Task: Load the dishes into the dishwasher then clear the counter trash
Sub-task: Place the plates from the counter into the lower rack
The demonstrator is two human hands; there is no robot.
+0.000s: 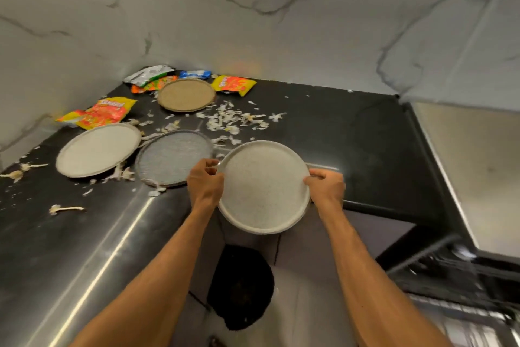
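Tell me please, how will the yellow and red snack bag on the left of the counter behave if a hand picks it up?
The snack bag looks crumpled and flat, so it is probably empty, very light and floppy. Its glossy film may slip in the fingers. It lies touching the pale plate, so a pull should hardly move that plate.

Two bare forearms, no sleeves, left hand (205, 182), right hand (327, 186)

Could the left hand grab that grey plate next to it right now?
Probably not at once: the left hand and right hand both grip the speckled white plate. The grey plate lies uncovered beside it, so the way looks free once released.
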